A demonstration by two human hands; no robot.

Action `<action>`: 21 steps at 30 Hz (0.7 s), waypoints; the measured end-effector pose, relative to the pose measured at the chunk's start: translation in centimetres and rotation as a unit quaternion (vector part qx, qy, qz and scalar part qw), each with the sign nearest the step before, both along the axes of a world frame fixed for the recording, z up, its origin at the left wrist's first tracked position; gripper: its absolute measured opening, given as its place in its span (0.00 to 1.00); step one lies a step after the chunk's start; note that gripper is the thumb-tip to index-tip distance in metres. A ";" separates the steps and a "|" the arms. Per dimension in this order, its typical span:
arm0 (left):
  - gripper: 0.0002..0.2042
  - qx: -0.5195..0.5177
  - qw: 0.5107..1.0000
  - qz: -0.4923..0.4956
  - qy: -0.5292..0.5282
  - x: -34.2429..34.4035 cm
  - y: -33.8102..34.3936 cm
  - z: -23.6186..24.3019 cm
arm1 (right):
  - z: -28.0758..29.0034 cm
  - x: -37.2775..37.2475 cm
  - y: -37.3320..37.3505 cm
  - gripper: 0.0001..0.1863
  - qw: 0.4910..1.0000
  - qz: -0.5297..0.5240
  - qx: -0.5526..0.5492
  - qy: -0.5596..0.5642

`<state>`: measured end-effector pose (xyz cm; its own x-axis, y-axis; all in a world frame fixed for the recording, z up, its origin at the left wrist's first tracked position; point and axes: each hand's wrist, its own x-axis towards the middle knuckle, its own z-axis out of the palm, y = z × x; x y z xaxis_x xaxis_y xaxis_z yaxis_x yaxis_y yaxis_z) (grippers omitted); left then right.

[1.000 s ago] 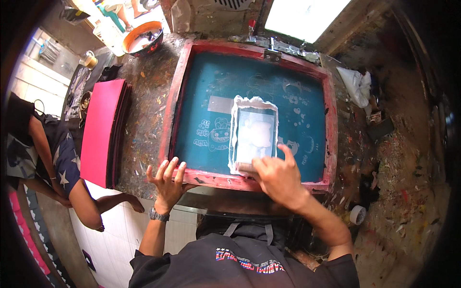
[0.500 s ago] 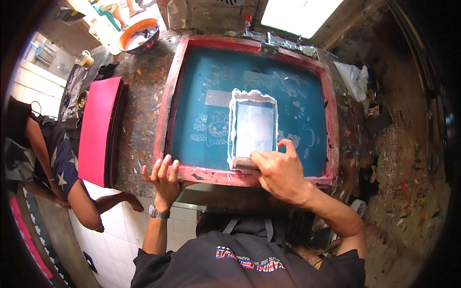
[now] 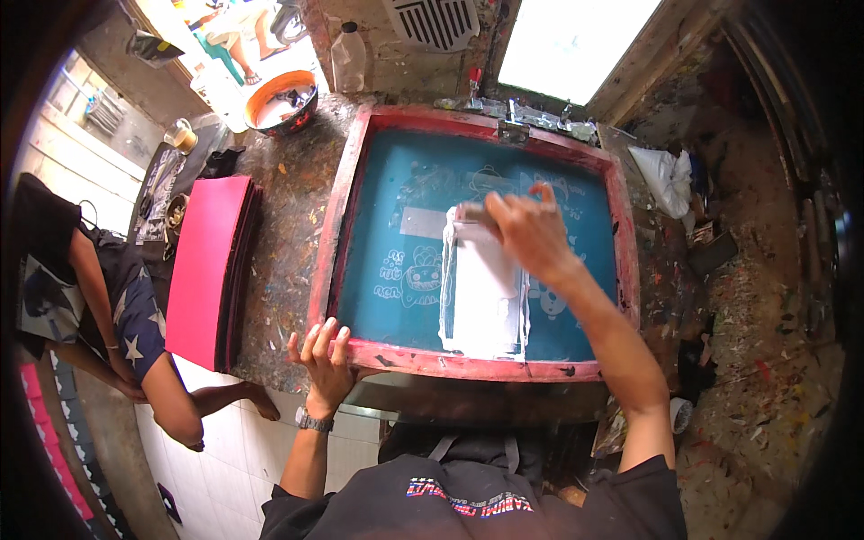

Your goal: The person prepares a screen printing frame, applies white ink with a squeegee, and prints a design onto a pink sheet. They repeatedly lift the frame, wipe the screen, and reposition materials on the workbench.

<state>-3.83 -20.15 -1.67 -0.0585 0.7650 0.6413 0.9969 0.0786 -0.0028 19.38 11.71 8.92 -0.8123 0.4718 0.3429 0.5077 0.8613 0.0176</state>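
The squeegee (image 3: 470, 214) is gripped by the right hand (image 3: 529, 236) at the far end of the white ink (image 3: 486, 301) on the blue screen (image 3: 562, 335). The red frame (image 3: 477, 367) is touched at its near left corner by the left hand (image 3: 328, 371) (fingers spread). A pink-topped stack (image 3: 207, 270) is borne by the desk (image 3: 283, 202).

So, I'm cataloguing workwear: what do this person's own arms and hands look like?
The left hand and right hand wear no gloves. Black short sleeves leave both forearms uncovered; a dark watch is worn on the left.
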 end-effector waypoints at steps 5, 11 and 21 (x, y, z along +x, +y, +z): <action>0.29 -0.017 1.000 -0.012 0.008 0.2 -0.1 0.4 | -0.7 4.4 -12.4 0.07 0.997 0.034 0.069 -0.011; 0.30 -0.011 1.000 -0.001 0.009 0.1 -0.4 0.0 | 4.7 5.2 -11.0 0.09 0.974 0.035 -0.218 -0.041; 0.35 -0.032 0.999 0.002 0.043 -2.0 -0.5 -1.2 | -0.7 3.5 -11.2 0.09 0.994 0.064 0.064 -0.065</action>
